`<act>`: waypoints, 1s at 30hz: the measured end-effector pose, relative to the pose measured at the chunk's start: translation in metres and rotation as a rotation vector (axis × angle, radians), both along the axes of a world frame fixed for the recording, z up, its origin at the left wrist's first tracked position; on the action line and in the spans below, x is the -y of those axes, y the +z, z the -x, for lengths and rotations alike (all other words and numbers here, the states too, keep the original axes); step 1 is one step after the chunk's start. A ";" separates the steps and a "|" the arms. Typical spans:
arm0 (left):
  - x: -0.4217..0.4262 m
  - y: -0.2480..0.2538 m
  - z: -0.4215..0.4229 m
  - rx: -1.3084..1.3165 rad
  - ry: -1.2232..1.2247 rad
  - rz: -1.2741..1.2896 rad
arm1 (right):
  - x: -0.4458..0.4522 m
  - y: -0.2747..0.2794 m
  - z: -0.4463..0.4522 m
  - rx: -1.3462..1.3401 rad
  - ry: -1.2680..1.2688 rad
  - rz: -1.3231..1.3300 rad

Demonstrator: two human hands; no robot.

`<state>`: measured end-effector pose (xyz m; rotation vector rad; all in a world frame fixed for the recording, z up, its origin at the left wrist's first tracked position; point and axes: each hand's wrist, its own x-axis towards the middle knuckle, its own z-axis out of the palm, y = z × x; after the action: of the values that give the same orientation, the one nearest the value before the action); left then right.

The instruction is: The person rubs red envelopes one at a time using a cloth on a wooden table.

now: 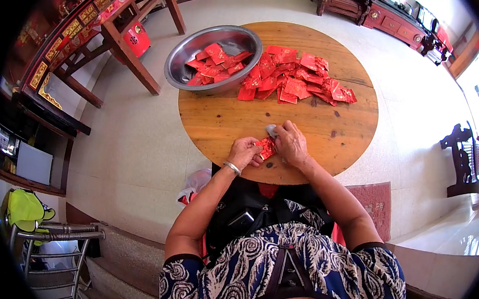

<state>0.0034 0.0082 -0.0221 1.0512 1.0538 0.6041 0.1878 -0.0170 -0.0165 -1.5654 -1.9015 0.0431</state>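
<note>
Near the front edge of the round wooden table (219, 121), my left hand (244, 151), with a silver bangle at the wrist, pinches a small red envelope (266, 148) with gold print. My right hand (292, 144) is closed at the envelope's other side, its fingers around a small whitish-grey wad (271, 131); whether this is cloth or something else I cannot tell. Farther back lies a loose pile of red envelopes (295, 87). Left of that pile, a metal basin (174, 63) holds several more of them.
A carved wooden altar table (114, 40) stands at the left, with a red container (136, 39) under it. A plastic bag (196, 182) sits below the table's front left edge. A red mat (370, 207) lies on the floor at right. A metal-framed chair (59, 229) is at lower left.
</note>
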 end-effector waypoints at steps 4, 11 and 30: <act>-0.001 -0.002 0.000 0.015 0.000 0.010 | -0.002 0.000 -0.010 -0.003 -0.034 0.010; -0.001 -0.002 0.001 -0.015 -0.019 0.013 | -0.006 -0.003 -0.033 -0.027 -0.087 0.011; -0.001 -0.001 0.001 -0.017 -0.025 -0.003 | 0.010 0.019 0.011 -0.268 0.154 -0.031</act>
<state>0.0024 0.0093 -0.0235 1.0725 1.0535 0.5781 0.1767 -0.0265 0.0029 -1.3175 -1.7957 0.2759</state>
